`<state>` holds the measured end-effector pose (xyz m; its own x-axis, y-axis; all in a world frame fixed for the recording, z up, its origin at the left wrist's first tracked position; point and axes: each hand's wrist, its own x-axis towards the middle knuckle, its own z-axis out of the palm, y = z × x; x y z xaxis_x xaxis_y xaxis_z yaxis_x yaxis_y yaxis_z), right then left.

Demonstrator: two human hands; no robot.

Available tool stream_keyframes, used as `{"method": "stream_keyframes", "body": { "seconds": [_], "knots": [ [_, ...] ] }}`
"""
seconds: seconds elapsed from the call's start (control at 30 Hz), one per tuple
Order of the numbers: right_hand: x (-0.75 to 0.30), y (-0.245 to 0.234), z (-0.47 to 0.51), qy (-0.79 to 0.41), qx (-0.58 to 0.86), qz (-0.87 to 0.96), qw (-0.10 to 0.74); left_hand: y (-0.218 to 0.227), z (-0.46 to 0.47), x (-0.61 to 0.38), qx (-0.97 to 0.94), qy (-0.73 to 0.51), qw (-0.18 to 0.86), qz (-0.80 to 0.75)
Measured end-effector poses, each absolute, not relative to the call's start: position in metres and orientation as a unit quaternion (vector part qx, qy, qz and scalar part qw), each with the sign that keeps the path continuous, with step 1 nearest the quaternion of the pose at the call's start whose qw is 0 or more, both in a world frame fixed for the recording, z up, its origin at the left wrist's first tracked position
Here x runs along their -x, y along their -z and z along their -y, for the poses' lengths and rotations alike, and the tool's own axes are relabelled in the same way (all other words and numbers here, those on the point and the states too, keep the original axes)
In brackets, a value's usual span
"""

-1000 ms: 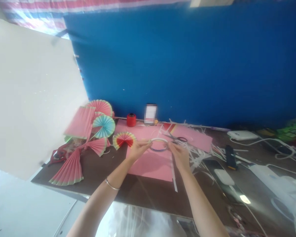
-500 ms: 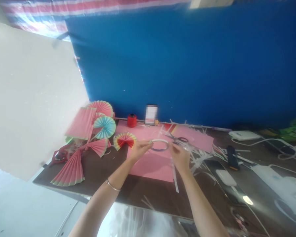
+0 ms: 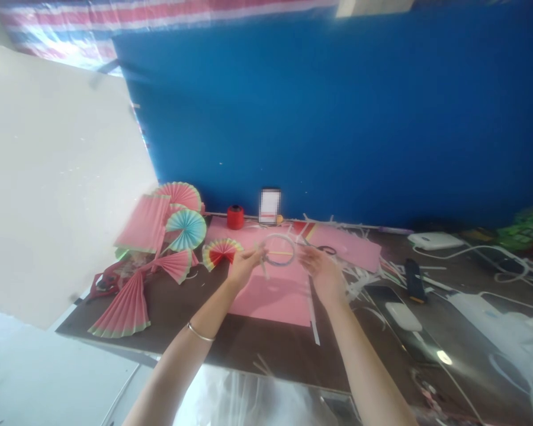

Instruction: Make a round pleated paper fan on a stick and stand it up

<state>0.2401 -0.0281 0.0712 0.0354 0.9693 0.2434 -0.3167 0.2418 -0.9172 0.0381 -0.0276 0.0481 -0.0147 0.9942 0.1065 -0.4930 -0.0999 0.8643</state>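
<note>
A thin ring, seemingly a roll of tape (image 3: 281, 264), is tipped up above the pink paper (image 3: 270, 302). My left hand (image 3: 247, 265) pinches its left edge between thumb and fingers. A short pale strip (image 3: 265, 270) hangs by those fingertips. My right hand (image 3: 323, 271) is just right of the ring, fingers stretched out and slightly blurred, with nothing visible in them. Left of my left hand stands a small red and yellow pleated paper fan (image 3: 222, 253). Scissors (image 3: 327, 250) lie partly hidden behind my right hand.
Pink and blue folded fans (image 3: 187, 229) crowd the left end of the table. A red thread spool (image 3: 235, 218) stands at the back. White paper strips (image 3: 357, 287), a dark phone (image 3: 386, 299), a black object (image 3: 414, 281) and white cables (image 3: 475, 254) occupy the right side.
The ring has turned from lying nearly flat to tipped up. My right hand has let go of its right side and opened its fingers. My left hand still holds it.
</note>
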Motion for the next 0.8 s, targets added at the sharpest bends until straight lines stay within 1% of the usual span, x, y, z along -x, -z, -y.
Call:
{"method": "stream_keyframes", "body": {
  "seconds": [0.17,0.33,0.47,0.57,0.7,0.8],
  "knots": [
    [-0.229,-0.070,0.034,-0.537,0.353,0.498,0.583,-0.049,0.028,-0.038,-0.380,-0.605,0.623,-0.319],
    [-0.224,-0.068,0.036,-0.532,0.377,0.436,0.621,-0.051,0.030,-0.039,-0.381,-0.593,0.631,-0.324],
    [-0.224,-0.068,0.035,-0.551,0.355,0.404,0.638,-0.054,0.032,-0.044,-0.374,-0.609,0.619,-0.326],
    [-0.226,-0.069,0.034,-0.560,0.331,0.390,0.652,-0.053,0.032,-0.046,-0.329,-0.635,0.617,-0.327],
    [-0.229,-0.069,0.033,-0.594,0.316,0.393,0.627,-0.048,0.026,-0.043,-0.259,-0.656,0.626,-0.332],
    [-0.227,-0.069,0.035,-0.615,0.314,0.397,0.604,-0.045,0.021,-0.040,-0.225,-0.653,0.656,-0.305]
  ]
}}
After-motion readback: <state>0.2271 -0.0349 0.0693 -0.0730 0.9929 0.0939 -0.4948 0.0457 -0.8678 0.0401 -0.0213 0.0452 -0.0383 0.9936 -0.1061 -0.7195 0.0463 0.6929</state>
